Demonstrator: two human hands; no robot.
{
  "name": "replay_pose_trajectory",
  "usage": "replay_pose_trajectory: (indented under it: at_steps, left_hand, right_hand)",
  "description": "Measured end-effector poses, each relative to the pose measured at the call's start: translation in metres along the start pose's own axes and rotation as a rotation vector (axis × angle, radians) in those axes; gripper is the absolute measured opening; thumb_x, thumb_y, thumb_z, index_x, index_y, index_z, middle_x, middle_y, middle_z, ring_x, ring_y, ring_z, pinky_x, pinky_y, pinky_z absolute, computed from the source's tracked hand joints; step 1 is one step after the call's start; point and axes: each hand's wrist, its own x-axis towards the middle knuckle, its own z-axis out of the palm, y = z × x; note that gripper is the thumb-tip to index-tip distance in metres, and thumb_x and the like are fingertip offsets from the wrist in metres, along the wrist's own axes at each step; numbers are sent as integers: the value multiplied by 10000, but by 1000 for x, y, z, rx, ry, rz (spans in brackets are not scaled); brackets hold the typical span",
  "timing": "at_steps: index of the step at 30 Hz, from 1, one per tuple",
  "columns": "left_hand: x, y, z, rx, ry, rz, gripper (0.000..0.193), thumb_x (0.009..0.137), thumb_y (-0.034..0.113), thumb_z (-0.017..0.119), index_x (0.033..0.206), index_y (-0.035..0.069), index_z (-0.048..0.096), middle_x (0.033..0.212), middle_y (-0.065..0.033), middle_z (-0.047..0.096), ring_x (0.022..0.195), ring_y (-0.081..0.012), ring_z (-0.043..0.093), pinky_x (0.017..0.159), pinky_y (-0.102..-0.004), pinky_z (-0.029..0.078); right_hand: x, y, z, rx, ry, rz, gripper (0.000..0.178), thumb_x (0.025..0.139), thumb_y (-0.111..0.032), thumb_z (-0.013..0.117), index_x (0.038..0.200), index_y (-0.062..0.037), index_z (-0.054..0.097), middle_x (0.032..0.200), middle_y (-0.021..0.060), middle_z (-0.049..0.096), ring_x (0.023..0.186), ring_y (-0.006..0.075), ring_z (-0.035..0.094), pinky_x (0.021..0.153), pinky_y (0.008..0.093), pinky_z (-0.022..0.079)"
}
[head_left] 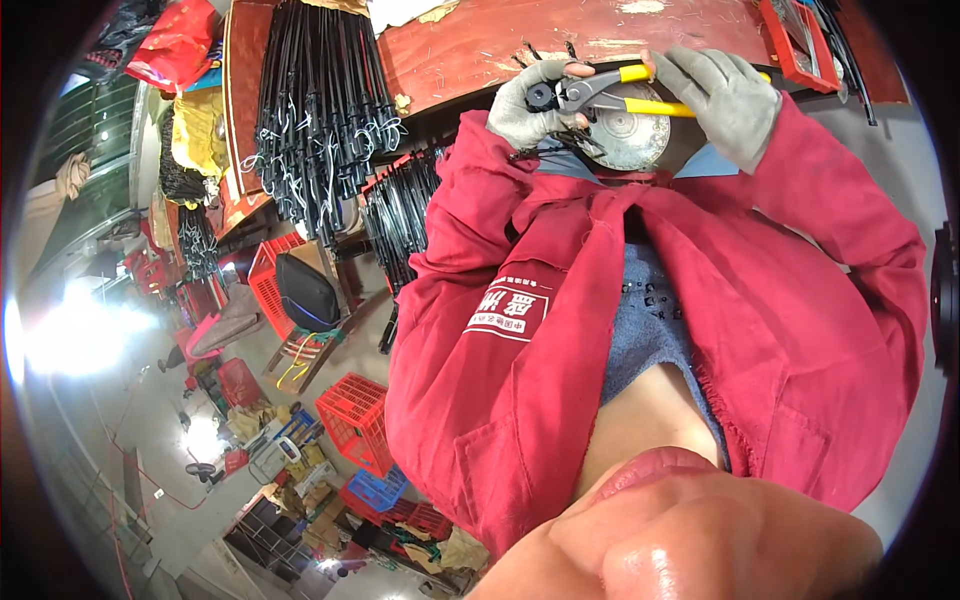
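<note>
My left hand (528, 112), in a pale grey glove with bare fingertips, is closed around a small black round part (541, 96). Thin black prongs stick out around those fingers. Beside the part are the grey metal jaws of a pair of cutting pliers (604, 102); I cannot tell whether they grip anything. My right hand (728, 104), gloved likewise, is closed on the yellow handles, which stand spread apart. Under the pliers lies a worn round metal disc (632, 140), partly hidden by hands and tool.
A worn red tabletop (470, 50) runs along the far side. Bundled black rods (320, 110) with white strings hang at its left, with more black rods (400, 215) nearer me. A red frame (800, 45) sits far right. Red crates (355, 420) and a black bag (306, 290) stand left.
</note>
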Motion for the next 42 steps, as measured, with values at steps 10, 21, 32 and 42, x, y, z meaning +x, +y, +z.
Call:
replay_pose_trajectory:
  at_steps: [10,21,32,42]
  left_hand:
    - [-7,-6,-16,-224,-59,-69,593,570,-19,777,1113,79,558,1088,-48,590,945,-138,547,845,-253,438]
    - [2,-2,-22,-34,-187,-49,563,588,-42,760,1107,69,570,1053,-55,595,932,-139,550,843,-249,448]
    - [11,-3,-25,-251,-151,-224,610,579,-90,736,1136,70,550,1000,-39,595,842,-148,566,761,-261,489]
    - [17,-8,-7,83,-44,61,639,603,-138,677,1180,72,505,934,-45,574,806,-155,553,744,-276,526]
  right_hand:
    - [-1,-7,-12,159,-116,33,680,612,-37,652,1252,-40,422,646,84,567,535,207,542,474,319,451]
    - [7,-14,2,-394,448,-268,594,652,-20,624,1219,-30,448,690,78,606,499,194,541,440,302,438]
    - [8,-7,-21,805,-732,510,682,621,-6,626,1266,-74,413,894,67,587,662,200,558,550,266,450]
    - [-5,1,25,-199,99,-13,581,703,-83,590,1262,-103,430,848,94,483,662,240,504,603,294,443]
